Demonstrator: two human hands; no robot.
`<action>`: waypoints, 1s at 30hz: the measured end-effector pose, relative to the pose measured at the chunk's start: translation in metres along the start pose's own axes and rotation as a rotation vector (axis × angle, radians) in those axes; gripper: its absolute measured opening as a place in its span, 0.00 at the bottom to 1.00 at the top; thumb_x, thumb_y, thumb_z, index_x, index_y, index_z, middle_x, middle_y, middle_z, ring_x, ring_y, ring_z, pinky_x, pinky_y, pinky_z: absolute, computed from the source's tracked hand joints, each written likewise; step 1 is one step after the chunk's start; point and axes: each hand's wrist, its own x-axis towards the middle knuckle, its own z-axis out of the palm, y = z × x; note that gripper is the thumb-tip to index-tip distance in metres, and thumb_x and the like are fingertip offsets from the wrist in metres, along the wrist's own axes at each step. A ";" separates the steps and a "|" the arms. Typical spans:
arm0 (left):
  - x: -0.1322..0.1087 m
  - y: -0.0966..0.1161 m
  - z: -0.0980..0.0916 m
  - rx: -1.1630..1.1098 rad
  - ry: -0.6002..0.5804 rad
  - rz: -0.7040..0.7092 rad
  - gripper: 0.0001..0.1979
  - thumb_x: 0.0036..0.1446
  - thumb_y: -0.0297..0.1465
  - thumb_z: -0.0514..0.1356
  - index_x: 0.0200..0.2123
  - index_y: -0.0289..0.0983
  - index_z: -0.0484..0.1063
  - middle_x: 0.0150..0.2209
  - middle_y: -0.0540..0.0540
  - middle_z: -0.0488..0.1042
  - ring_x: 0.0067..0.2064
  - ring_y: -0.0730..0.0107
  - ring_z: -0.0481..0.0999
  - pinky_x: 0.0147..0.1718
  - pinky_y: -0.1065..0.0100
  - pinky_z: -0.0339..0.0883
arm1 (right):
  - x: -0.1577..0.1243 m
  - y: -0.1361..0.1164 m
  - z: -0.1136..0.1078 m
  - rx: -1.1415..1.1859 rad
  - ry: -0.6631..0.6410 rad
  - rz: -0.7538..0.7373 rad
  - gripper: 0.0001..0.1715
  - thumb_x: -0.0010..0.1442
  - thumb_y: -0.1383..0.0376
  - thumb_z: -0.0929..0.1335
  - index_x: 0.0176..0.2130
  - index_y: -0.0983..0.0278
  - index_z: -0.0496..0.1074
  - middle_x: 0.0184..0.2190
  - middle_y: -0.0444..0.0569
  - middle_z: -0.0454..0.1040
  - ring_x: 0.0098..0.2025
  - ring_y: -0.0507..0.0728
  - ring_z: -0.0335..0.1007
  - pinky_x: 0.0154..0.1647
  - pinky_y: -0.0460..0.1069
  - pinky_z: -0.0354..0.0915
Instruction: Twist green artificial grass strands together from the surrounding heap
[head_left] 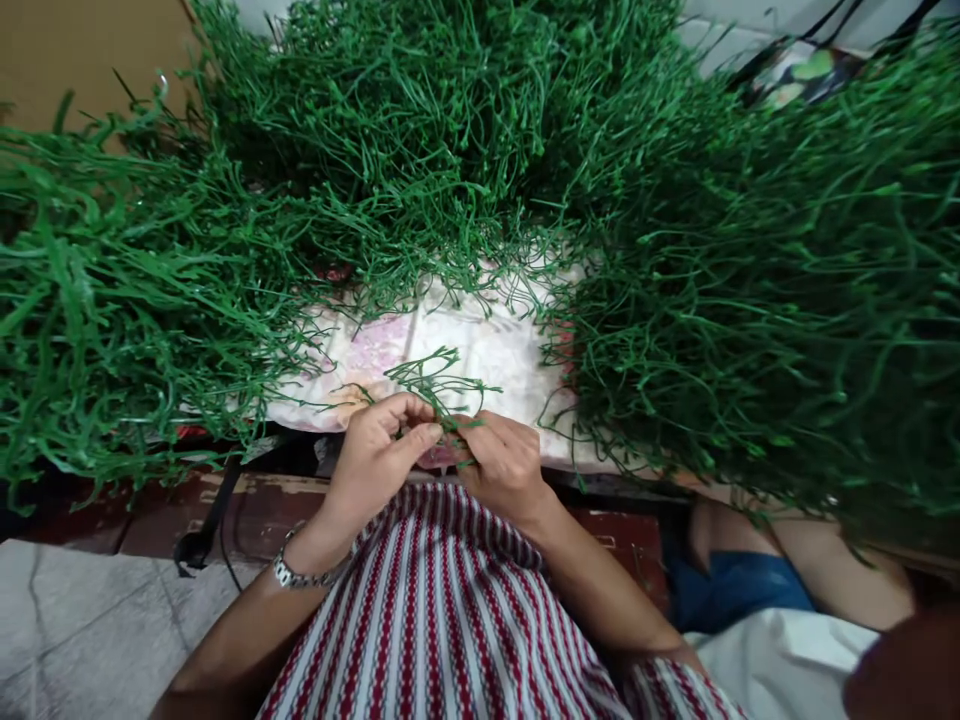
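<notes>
Between my two hands is a small bunch of thin green plastic stems (435, 382), which look like artificial plant sprigs with branching tips. My left hand (375, 450) pinches their lower part between thumb and curled fingers. Close beside it, my right hand (504, 458) is closed on the same stems, its fingers bent inward and partly hidden. Both hands are at the table's near edge, just above a pale patterned cover (480, 345) with a few loose stems on it.
Heaps of similar green stems lie at the left (112, 290), at the back (450, 120) and at the right (750, 280). A person in blue shorts (739, 582) sits close on my right. A dark strap (217, 505) hangs below the table's left front edge.
</notes>
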 end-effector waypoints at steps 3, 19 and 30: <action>0.002 -0.002 0.001 -0.129 0.017 -0.062 0.05 0.45 0.26 0.63 0.23 0.34 0.68 0.21 0.52 0.67 0.24 0.77 0.66 0.25 0.74 0.62 | -0.001 -0.001 -0.002 0.168 -0.017 0.008 0.10 0.58 0.71 0.62 0.40 0.68 0.69 0.28 0.49 0.75 0.29 0.52 0.69 0.31 0.46 0.64; -0.004 -0.007 0.007 -0.343 0.032 -0.077 0.05 0.44 0.23 0.64 0.24 0.34 0.68 0.19 0.54 0.67 0.21 0.81 0.64 0.21 0.78 0.59 | 0.004 0.004 -0.005 0.384 -0.162 0.094 0.09 0.57 0.71 0.63 0.38 0.67 0.70 0.30 0.50 0.75 0.31 0.51 0.71 0.32 0.44 0.65; -0.008 -0.005 0.013 -0.508 0.044 -0.097 0.08 0.41 0.27 0.67 0.28 0.35 0.73 0.23 0.51 0.73 0.23 0.77 0.71 0.22 0.77 0.65 | 0.008 0.001 -0.007 0.650 -0.253 0.213 0.07 0.58 0.69 0.60 0.28 0.66 0.62 0.22 0.43 0.62 0.24 0.48 0.56 0.27 0.43 0.54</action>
